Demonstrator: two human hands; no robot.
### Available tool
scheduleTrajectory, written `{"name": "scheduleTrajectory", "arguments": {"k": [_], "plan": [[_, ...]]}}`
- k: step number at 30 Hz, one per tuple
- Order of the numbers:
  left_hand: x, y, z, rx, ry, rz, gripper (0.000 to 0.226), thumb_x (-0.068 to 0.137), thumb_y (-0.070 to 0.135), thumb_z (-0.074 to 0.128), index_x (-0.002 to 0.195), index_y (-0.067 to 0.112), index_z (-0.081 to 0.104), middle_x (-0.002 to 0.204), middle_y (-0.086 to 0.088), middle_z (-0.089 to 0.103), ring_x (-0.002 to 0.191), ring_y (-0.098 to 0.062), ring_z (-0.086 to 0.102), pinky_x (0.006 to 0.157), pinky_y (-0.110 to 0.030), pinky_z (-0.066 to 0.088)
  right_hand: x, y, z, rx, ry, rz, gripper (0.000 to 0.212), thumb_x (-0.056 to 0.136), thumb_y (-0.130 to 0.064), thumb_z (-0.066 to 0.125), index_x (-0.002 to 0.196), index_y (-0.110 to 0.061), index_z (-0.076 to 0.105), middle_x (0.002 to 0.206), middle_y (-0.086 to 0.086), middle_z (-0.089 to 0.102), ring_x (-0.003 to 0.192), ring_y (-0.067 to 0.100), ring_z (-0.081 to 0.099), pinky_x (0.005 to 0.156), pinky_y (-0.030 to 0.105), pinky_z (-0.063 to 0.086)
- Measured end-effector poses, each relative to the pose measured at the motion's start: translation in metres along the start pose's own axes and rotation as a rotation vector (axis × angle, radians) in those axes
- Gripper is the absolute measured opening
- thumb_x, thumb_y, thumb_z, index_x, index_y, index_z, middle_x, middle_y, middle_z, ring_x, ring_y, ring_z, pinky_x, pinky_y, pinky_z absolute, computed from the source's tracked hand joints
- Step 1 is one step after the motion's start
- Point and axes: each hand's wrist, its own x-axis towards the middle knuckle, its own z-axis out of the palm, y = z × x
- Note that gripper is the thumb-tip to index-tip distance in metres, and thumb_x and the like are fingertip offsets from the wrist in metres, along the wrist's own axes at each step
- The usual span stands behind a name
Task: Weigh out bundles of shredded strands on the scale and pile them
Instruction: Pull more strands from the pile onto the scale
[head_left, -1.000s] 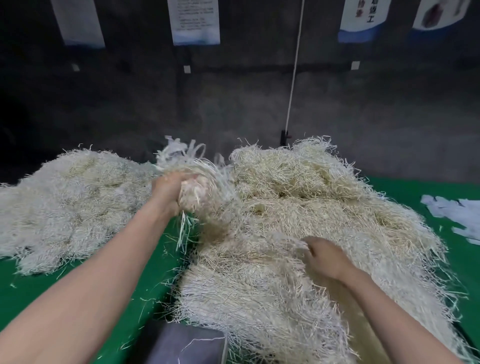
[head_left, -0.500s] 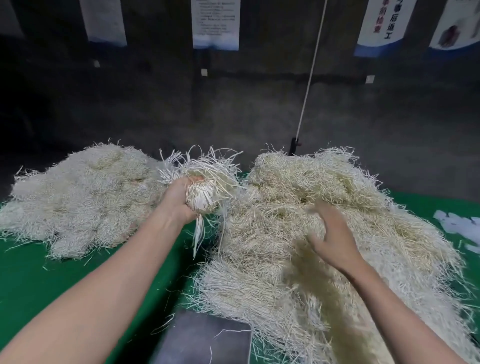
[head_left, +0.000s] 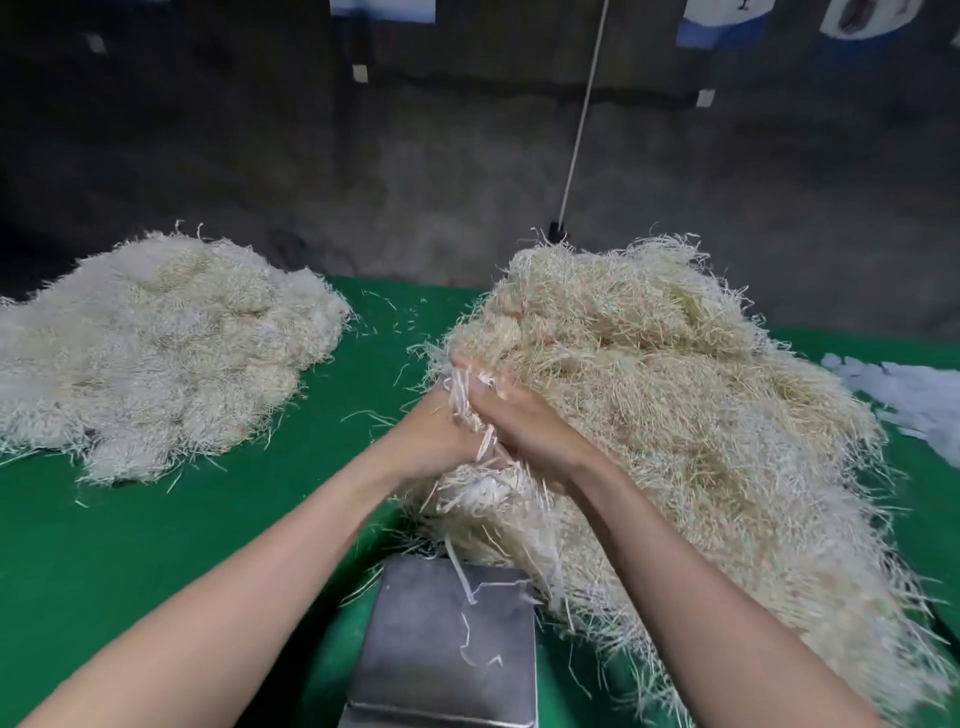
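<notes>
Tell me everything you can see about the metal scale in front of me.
The scale is a square, dull grey metal platform lying flat on the green table, nearest the camera. A few loose strands lie on it; the large pile reaches over its far right corner. No display shows.

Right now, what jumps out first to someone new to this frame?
Two heaps of shredded strands sit on the green table: a big yellowish heap at right, a paler pile at left. At centre, the left hand and right hand clasp a bundle of strands just past the steel scale at the near edge.
</notes>
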Motion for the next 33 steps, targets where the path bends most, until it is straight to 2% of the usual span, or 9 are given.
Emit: {"name": "scheduleTrajectory", "arguments": {"k": [2, 6, 10, 12, 15, 18, 22, 29, 33], "plan": [[-0.003, -0.004, -0.001, 0.055, 0.059, 0.015, 0.036, 0.071, 0.005, 0.077, 0.097, 0.022, 0.059, 0.096, 0.001, 0.06, 0.073, 0.004, 0.055, 0.065, -0.018, 0.048, -0.004, 0.009, 0.012, 0.038, 0.163, 0.095, 0.052, 0.088, -0.048, 0.053, 0.135, -0.028, 0.044, 0.122, -0.004, 0.06, 0.104, 0.008, 0.063, 0.088, 0.032, 0.053], [-0.011, -0.03, -0.025, -0.361, 0.209, -0.081, 0.068, 0.054, 0.028, 0.082, 0.115, 0.025, 0.052, 0.124, 0.0, 0.054, 0.111, -0.018, 0.053, 0.101, -0.043, 0.041, -0.007, 0.029, 0.019, 0.22, 0.589, 0.277, 0.059, 0.091, -0.039, 0.053, 0.141, -0.014, 0.035, 0.129, 0.014, 0.056, 0.113, 0.032, 0.057, 0.09, 0.034, 0.05], [-0.036, -0.062, -0.014, -0.557, -0.073, -0.194, 0.101, 0.056, 0.07, 0.071, 0.142, 0.052, 0.022, 0.14, 0.025, 0.03, 0.137, -0.025, 0.025, 0.105, -0.063, 0.025, -0.014, 0.045, 0.034, 0.346, 0.82, 0.228, 0.04, 0.095, -0.038, 0.048, 0.128, -0.016, 0.044, 0.085, 0.004, 0.059, 0.066, 0.015, 0.053, 0.103, 0.045, 0.04], [-0.039, -0.075, 0.013, -0.74, -0.087, -0.232, 0.105, 0.06, 0.068, 0.07, 0.146, 0.048, 0.014, 0.14, 0.022, 0.029, 0.14, -0.03, 0.025, 0.103, -0.065, 0.03, -0.019, 0.053, 0.052, 0.268, 0.754, 0.173, 0.058, 0.094, -0.043, 0.048, 0.143, -0.016, 0.031, 0.11, 0.02, 0.064, 0.075, 0.017, 0.064, 0.085, 0.029, 0.046], [-0.036, -0.099, 0.041, -1.0, 0.209, -0.338, 0.089, 0.071, 0.04, 0.073, 0.147, 0.025, 0.028, 0.148, -0.006, 0.039, 0.133, -0.028, 0.042, 0.109, -0.055, 0.032, -0.033, 0.072, 0.07, -0.028, 0.534, 0.178, 0.057, 0.092, -0.043, 0.049, 0.142, -0.02, 0.033, 0.079, -0.009, 0.062, 0.067, 0.001, 0.06, 0.066, 0.019, 0.052], [-0.046, -0.13, 0.057, -0.838, 0.357, -0.435, 0.088, 0.074, 0.037, 0.072, 0.147, 0.024, 0.027, 0.154, -0.004, 0.029, 0.139, -0.025, 0.03, 0.114, -0.05, 0.022, -0.058, 0.098, 0.063, -0.166, 0.461, 0.186, 0.074, 0.081, -0.049, 0.063, 0.142, -0.029, 0.026, 0.134, -0.008, 0.041, 0.125, 0.01, 0.042, 0.098, 0.03, 0.039], [-0.061, -0.146, 0.077, -0.767, 0.273, -0.48, 0.097, 0.067, 0.047, 0.071, 0.148, 0.03, 0.022, 0.156, -0.001, 0.021, 0.142, -0.025, 0.024, 0.111, -0.047, 0.023, -0.085, 0.117, 0.057, -0.299, 0.17, 0.143, 0.091, 0.074, -0.029, 0.074, 0.137, -0.059, 0.015, 0.138, -0.035, 0.017, 0.127, -0.013, 0.024, 0.106, 0.02, 0.026], [-0.07, -0.154, 0.06, -0.013, 0.488, -0.399, 0.051, 0.078, 0.043, 0.072, 0.125, 0.031, 0.056, 0.132, 0.005, 0.043, 0.125, -0.018, 0.037, 0.109, -0.042, 0.027, -0.091, 0.138, 0.048, -0.367, 0.242, 0.368, 0.062, 0.09, -0.02, 0.06, 0.145, -0.016, 0.031, 0.151, 0.005, 0.029, 0.129, 0.019, 0.038, 0.112, 0.038, 0.029], [-0.08, -0.147, 0.052, 0.029, 0.627, -0.011, 0.029, 0.085, 0.013, 0.067, 0.111, 0.024, 0.063, 0.116, 0.012, 0.053, 0.116, -0.005, 0.046, 0.104, -0.023, 0.028, -0.09, 0.142, 0.05, -0.471, 0.253, 0.345, 0.06, 0.089, -0.03, 0.061, 0.142, -0.015, 0.037, 0.147, 0.007, 0.036, 0.133, 0.022, 0.033, 0.107, 0.031, 0.025]]}}
